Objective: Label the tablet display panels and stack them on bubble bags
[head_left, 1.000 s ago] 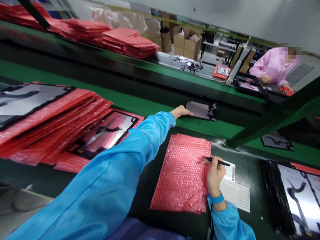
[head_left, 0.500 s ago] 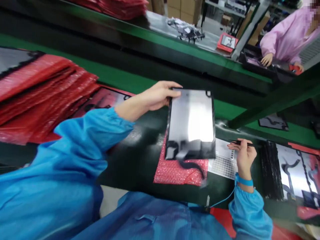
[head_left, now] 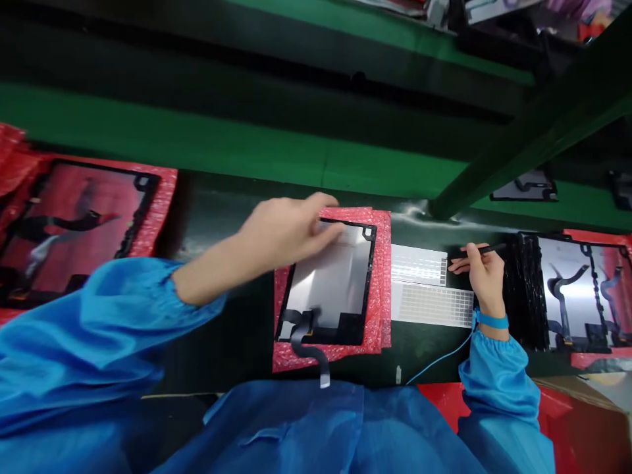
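Note:
A flat display panel (head_left: 336, 276) with a silvery back and black edges lies on red bubble-wrap bags (head_left: 382, 283). Its dark ribbon cable (head_left: 309, 352) hangs over the near edge. Above the panel's upper left corner is my left hand (head_left: 291, 230), slightly blurred, thumb and fingers apart with nothing between them. My right hand (head_left: 486, 276) pinches slim black tweezers (head_left: 488, 249), and its fingertips are at the right end of a white sheet of small labels (head_left: 417, 263). A second label sheet (head_left: 434, 304) lies just below, beside my wrist.
More panels (head_left: 567, 289) stand stacked on the right, beside black edges packed together. At the left, another panel (head_left: 64, 224) rests on red wrap. A green post (head_left: 494, 158) slants across the upper right. A blue cord (head_left: 442, 359) runs from my right wristband.
The panel my left hand held raised now lies on the red bags, and that hand has let go. My view has tilted down. The right hand keeps the tweezers by the labels.

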`<action>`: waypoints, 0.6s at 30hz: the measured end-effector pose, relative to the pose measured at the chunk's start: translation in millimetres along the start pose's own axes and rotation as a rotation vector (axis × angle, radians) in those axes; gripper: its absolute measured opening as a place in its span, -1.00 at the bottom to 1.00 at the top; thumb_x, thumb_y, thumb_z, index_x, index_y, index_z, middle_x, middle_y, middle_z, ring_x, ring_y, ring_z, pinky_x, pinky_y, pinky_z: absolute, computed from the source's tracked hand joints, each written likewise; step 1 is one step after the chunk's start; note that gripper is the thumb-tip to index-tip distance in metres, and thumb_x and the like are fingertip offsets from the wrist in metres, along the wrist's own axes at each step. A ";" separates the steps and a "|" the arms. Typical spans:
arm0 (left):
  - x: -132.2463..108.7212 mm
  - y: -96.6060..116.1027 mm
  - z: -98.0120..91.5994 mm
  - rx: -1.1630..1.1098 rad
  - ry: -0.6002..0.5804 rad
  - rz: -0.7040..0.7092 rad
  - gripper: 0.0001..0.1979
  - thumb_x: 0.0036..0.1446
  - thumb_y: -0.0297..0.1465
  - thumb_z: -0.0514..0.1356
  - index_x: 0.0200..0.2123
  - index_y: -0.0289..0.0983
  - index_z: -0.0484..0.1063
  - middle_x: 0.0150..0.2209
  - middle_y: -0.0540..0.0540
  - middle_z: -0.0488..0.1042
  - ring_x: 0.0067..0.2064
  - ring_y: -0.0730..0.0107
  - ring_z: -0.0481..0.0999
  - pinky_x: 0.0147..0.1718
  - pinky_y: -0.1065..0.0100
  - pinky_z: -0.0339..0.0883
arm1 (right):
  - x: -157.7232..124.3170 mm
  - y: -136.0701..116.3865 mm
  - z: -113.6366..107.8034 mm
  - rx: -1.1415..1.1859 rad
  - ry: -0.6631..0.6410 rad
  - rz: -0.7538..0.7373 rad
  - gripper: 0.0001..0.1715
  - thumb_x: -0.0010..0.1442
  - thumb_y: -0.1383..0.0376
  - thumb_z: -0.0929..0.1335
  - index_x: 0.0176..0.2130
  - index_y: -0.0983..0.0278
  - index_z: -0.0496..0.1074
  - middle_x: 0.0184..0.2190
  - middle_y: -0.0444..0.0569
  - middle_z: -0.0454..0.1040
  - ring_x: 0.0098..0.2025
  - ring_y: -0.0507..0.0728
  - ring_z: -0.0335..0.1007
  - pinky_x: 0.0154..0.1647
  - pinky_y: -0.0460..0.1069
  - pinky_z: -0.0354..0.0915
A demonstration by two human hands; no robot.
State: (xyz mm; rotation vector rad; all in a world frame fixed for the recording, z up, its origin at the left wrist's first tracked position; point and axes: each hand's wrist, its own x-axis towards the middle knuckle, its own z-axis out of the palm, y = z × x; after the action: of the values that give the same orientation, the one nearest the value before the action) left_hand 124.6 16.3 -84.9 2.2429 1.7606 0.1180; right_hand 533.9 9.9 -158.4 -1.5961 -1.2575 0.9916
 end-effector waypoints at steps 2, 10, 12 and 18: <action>3.1 36.3 15.1 -0.082 -0.018 0.301 -0.53 0.49 -0.10 0.05 0.18 -0.30 0.50 -0.10 -0.19 0.67 -0.05 0.09 0.66 -0.04 0.17 0.47 | -0.3 0.4 0.5 0.009 -0.014 0.009 -0.43 0.28 -0.21 0.48 -0.25 0.25 0.51 -0.54 -0.04 0.64 -0.56 0.14 0.64 -0.58 -0.08 0.52; 24.4 149.3 89.6 0.033 -0.098 0.727 -0.11 0.35 0.18 0.18 0.42 -0.42 0.32 0.50 -0.49 0.19 0.43 -0.33 0.28 0.32 -0.10 0.21 | -3.0 -3.2 2.5 0.016 -0.009 0.043 -0.52 0.29 -0.14 0.50 -0.26 0.21 0.51 -0.52 -0.07 0.64 -0.59 0.12 0.61 -0.56 -0.06 0.55; 24.9 153.4 93.9 0.029 -0.101 0.702 -0.08 0.33 0.23 0.16 0.42 -0.41 0.33 0.49 -0.50 0.21 0.42 -0.34 0.29 0.30 -0.11 0.20 | -3.2 -4.6 2.8 0.009 -0.017 0.056 -0.50 0.28 -0.16 0.50 -0.26 0.20 0.51 -0.53 -0.09 0.63 -0.59 0.12 0.61 -0.56 -0.05 0.56; 23.1 151.4 94.7 0.040 -0.090 0.689 -0.08 0.32 0.24 0.15 0.42 -0.37 0.34 0.50 -0.46 0.20 0.41 -0.29 0.28 0.29 -0.07 0.14 | -1.3 -8.1 1.9 0.004 -0.043 0.078 -0.45 0.24 -0.21 0.51 -0.27 0.20 0.50 -0.53 -0.10 0.62 -0.59 0.11 0.60 -0.57 -0.07 0.54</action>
State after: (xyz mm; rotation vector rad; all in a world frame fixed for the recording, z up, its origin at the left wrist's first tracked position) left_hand 295.0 -10.1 -136.6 2.7325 0.8870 0.1183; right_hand 529.4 10.0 -151.2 -1.6390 -1.2286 1.0816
